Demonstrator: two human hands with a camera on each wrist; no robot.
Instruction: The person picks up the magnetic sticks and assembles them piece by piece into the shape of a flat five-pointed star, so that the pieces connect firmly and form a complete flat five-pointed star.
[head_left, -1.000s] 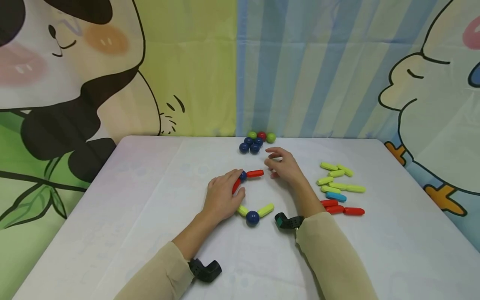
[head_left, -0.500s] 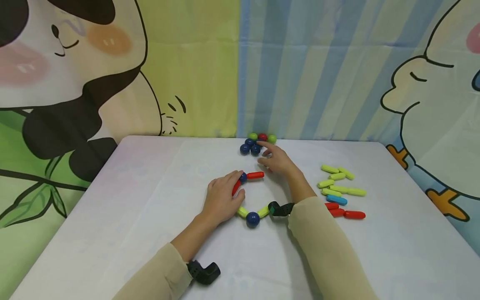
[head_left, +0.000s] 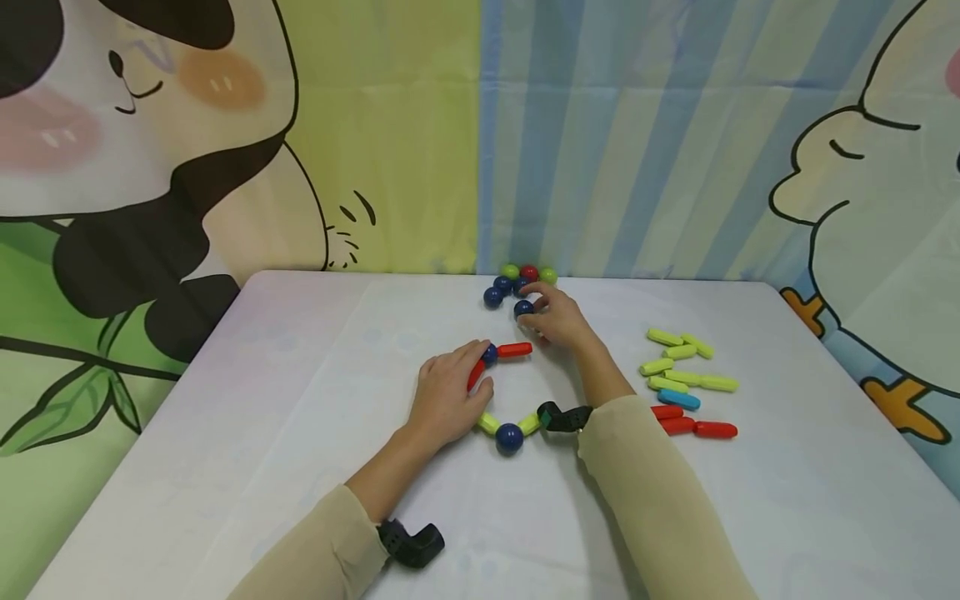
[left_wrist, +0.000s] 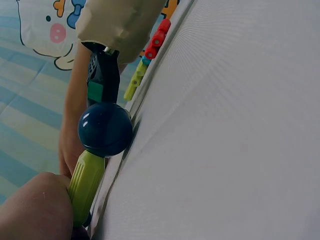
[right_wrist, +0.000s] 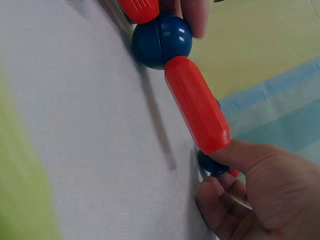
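Note:
My left hand (head_left: pixel 447 392) holds the left side of a ball-and-stick shape on the white table. At its fingertips a blue ball (head_left: pixel 490 356) joins two red sticks, one (head_left: pixel 515 350) pointing right and the other (head_left: pixel 476 374) partly under the hand. Nearer me, another blue ball (head_left: pixel 509 439) joins two yellow-green sticks (head_left: pixel 487 422); the right one meets the right wrist camera in the head view. My right hand (head_left: pixel 558 318) pinches a loose blue ball (head_left: pixel 523 308) between thumb and fingers, beyond the right-pointing red stick.
At the table's back edge sit several balls: blue ones (head_left: pixel 492 297), a red one (head_left: pixel 528 272) and green ones (head_left: pixel 548 276). To the right lie several yellow-green sticks (head_left: pixel 681 352), a blue stick (head_left: pixel 678 399) and several red sticks (head_left: pixel 716 430). A printed cloth (head_left: pixel 405 142) hangs behind.
My right hand has reached left to the ball cluster, taken hold of a blue ball and drawn it slightly away, toward me. My left hand stays in place.

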